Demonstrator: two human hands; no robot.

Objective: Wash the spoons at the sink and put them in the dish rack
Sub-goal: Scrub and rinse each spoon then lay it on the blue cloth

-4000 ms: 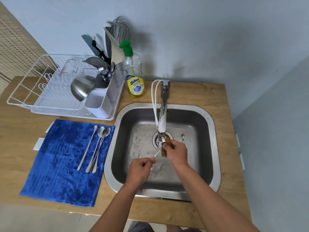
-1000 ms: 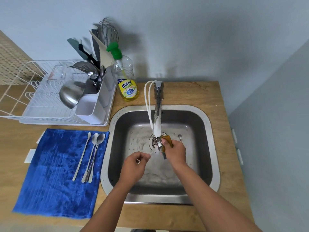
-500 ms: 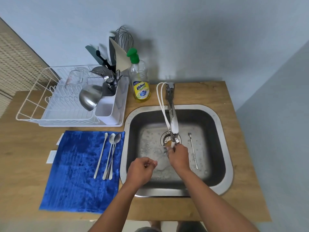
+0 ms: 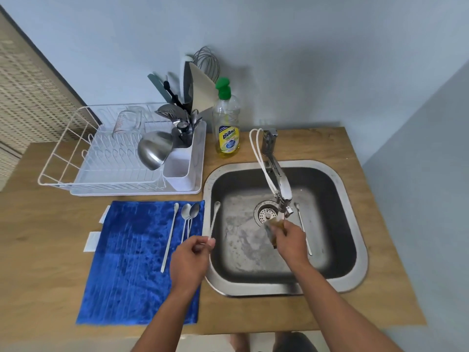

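My left hand (image 4: 191, 260) pinches the handle end of a long white spoon (image 4: 214, 219), whose bowl points away over the sink's left rim. My right hand (image 4: 289, 240) grips a brown sponge (image 4: 272, 228) under the faucet (image 4: 279, 184), above the drain. Three spoons lie on the blue cloth (image 4: 132, 270): a long white one (image 4: 170, 237) and two steel ones (image 4: 189, 217). Another spoon (image 4: 302, 224) rests on the sink floor right of my right hand. The white dish rack (image 4: 101, 158) stands at the back left.
A dish soap bottle (image 4: 227, 123) stands behind the sink (image 4: 355, 240). The rack's cutlery holder (image 4: 177, 174) carries a ladle, a whisk and other utensils. A glass measuring cup sits in the rack. Wooden counter surrounds the sink.
My left hand has carried the white spoon out from under the tap to the sink's left rim, beside the blue cloth. My right hand stays under the faucet with the sponge.
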